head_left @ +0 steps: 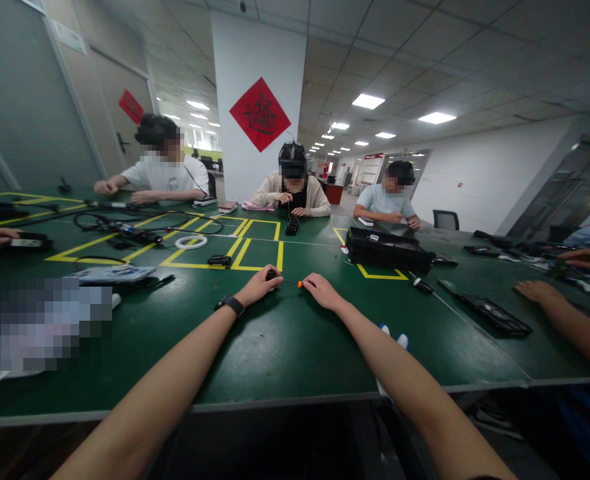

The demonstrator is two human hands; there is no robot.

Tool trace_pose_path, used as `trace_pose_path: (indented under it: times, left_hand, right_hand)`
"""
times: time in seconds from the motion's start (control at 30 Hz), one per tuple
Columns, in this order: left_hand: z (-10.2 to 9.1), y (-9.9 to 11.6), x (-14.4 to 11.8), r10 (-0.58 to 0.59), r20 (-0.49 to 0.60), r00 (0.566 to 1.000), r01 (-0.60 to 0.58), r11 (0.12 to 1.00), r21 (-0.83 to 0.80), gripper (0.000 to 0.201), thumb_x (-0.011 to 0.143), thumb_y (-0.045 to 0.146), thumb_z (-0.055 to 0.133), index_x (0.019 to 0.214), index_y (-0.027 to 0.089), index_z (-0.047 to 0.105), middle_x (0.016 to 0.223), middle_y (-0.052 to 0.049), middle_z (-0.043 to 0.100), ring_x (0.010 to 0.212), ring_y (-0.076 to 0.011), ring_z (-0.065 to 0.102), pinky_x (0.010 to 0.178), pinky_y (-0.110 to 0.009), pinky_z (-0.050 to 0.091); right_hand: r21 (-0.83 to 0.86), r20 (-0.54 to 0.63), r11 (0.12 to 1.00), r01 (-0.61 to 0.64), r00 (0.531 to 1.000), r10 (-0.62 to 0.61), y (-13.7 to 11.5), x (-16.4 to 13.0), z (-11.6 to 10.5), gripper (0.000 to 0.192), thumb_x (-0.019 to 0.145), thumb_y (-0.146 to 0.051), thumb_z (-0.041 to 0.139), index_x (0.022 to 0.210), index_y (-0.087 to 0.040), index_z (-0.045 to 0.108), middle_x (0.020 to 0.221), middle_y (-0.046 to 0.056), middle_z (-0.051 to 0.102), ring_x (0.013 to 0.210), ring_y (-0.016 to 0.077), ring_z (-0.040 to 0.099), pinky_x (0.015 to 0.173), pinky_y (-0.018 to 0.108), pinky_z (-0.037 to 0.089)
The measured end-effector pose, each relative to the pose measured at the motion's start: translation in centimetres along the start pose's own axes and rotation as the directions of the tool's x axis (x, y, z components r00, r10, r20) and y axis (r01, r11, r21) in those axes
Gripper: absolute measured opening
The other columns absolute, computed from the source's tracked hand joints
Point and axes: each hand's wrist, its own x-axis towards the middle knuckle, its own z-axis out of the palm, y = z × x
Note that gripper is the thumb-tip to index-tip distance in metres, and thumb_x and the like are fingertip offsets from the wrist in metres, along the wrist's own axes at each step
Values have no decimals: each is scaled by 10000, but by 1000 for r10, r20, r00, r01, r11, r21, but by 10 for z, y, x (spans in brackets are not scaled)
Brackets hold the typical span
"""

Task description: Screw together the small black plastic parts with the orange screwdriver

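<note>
My left hand (259,287), with a black band on its wrist, is closed around a small black rounded piece (271,274) that looks like the end of a handle. From it a thin dark rod (289,282) reaches across toward my right hand (321,291). My right fingertips pinch a small orange piece (301,285) where the rod ends. Both hands are just above or on the green table (279,347); the exact gap is unclear. What kind of tool this is I cannot make out. A small black object (219,261) lies beyond my left hand.
Ahead stands a long black case (387,248). White tape roll (191,243) and tangled black cables (125,223) lie left. A flat black device (495,315) sits right, near another person's hand (539,291). Several people sit around the table.
</note>
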Motion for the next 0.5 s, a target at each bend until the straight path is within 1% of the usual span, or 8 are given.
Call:
trace_pose_path:
  times: [0.13,0.3,0.37,0.5]
  left_hand:
    - [0,-1,1,-4,-9,1000,4,1000,4,318,715,441,536,900,182,522,728,-2,581,656,-140,544,660,-286,439]
    - [0,-1,0,0,-6,1000,0,1000,9,330,722,459,529,898,179,526,727,-3,588,649,-137,541,652,-277,433]
    - [0,-1,-1,7,-2,1000,-7,1000,4,340,729,475,519,894,178,527,725,-5,589,648,-136,541,649,-274,430]
    - [1,-1,1,14,-1,1000,-14,1000,-12,334,729,473,522,882,176,526,713,-5,585,647,-136,541,648,-275,430]
  right_hand:
    - [18,-5,1000,4,1000,-4,0,-1,0,131,822,-255,483,859,-166,571,877,37,559,826,152,498,762,296,391]
    - [40,-13,999,-3,1000,4,-2,-3,0,178,762,-268,559,913,-174,543,894,20,559,815,149,506,742,292,403]
    - [49,-8,999,-4,1000,4,-2,-3,0,192,778,-295,550,925,-172,552,903,26,565,824,150,511,748,290,403]
    - [38,-5,999,3,1000,-3,0,-2,-1,205,857,-293,443,890,-167,601,896,45,570,849,147,512,791,294,391]
